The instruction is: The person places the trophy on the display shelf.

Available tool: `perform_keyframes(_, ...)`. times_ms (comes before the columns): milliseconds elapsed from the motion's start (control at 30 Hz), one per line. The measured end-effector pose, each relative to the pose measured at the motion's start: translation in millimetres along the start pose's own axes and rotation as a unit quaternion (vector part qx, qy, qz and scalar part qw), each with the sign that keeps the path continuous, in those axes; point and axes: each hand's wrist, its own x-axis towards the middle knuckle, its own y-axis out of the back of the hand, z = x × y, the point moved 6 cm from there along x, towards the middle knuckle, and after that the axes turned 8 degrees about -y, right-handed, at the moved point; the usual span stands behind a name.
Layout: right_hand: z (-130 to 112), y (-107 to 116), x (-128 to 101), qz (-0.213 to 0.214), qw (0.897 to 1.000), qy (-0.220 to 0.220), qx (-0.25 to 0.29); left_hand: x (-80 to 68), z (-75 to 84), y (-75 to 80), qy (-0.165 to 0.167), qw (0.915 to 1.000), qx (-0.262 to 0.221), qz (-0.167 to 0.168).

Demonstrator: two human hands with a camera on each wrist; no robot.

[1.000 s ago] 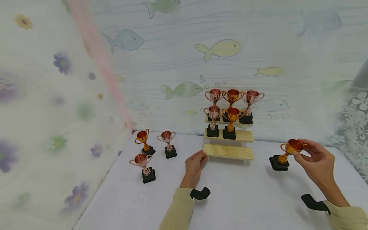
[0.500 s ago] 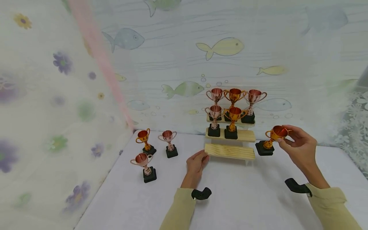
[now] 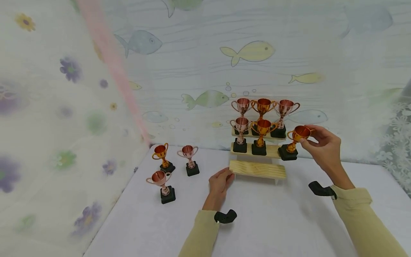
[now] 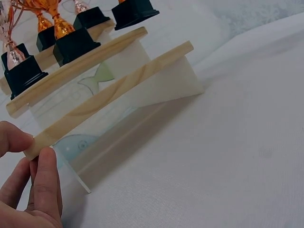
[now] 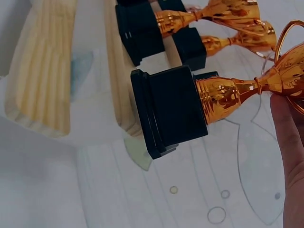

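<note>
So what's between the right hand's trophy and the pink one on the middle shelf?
In the head view, a gold trophy and a bare stretch of shelf.

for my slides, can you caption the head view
Right hand holds a gold trophy near the right end of the middle shelf while the left hand grips the bottom shelf.

Right wrist view: the right edge cuts off the bowl (image 5: 292, 71) of the held gold trophy (image 5: 216, 97) and the right hand (image 5: 293, 164). Left wrist view: the left hand (image 4: 42, 199) is cropped at left and bottom. Head view: the trophy's base (image 3: 287, 153) hides the right end of the middle shelf (image 3: 271, 151).
</note>
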Motion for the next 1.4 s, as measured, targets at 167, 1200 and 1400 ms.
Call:
perform_keyframes(167, 3.9, -8.5, 7.8, -0.012, 1.000, -0.003, 0.016, -0.1, 0.3, 0.4, 0.004, 1.0000, 0.000, 0.002)
perform_keyframes(1200, 19.3, -36.1, 21.0, 0.035, 0.997, -0.050, -0.038, 0.2, -0.4, 0.8, 0.005, 1.0000, 0.004, 0.000)
perform_keyframes(1400, 18.4, -36.6, 19.4, 0.048, 0.997, -0.049, -0.027, -0.4, -0.4, 0.7, 0.000, 1.0000, 0.005, 0.004)
